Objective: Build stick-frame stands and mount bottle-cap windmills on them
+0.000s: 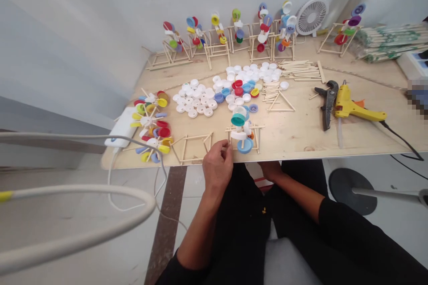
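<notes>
Holding: left hand (217, 164) pinched narrow on the near side of a stick frame (257, 139), its fingers at the frame's corner.
Right hand: (271, 170) at the board's near edge, fingers hidden, so its grip cannot be told.
Stack: teal, white and blue bottle caps (238, 119) mounted in the frame.
Handling: judged light, stiff and brittle at the joints; best taken by the sticks, not the caps.
Location: frame at the near edge of a plywood board (294, 140).
Nearby: loose white caps (195, 100), a pile of sticks (299, 70), pliers (327, 102), a hot glue gun (347, 107).
Back row: finished cap-and-stick models (264, 26).
</notes>
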Available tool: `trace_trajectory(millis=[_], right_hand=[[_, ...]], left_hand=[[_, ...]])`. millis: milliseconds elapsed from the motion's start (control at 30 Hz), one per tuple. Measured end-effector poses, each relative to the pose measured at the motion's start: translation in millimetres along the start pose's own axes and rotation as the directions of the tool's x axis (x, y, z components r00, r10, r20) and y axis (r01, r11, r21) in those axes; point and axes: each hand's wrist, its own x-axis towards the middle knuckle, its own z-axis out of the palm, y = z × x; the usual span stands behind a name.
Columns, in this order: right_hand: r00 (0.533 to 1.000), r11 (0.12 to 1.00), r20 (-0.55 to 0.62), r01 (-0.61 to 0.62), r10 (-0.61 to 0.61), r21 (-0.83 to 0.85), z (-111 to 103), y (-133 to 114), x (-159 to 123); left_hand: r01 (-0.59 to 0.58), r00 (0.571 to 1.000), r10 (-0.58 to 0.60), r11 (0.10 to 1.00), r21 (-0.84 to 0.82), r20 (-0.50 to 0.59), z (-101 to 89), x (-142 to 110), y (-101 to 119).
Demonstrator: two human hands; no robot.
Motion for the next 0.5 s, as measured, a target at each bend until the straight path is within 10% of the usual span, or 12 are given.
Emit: trace_trajectory(millis=[500], right_hand=[[0.989, 0.878, -0.1, 0.142, -0.108, 0.458, -22.8, 11.2, -72.3]], left_hand=[[-0.003, 0.999, 0.004, 1.0, -0.013, 0.048, -1.9, 1.8, 3.1]])
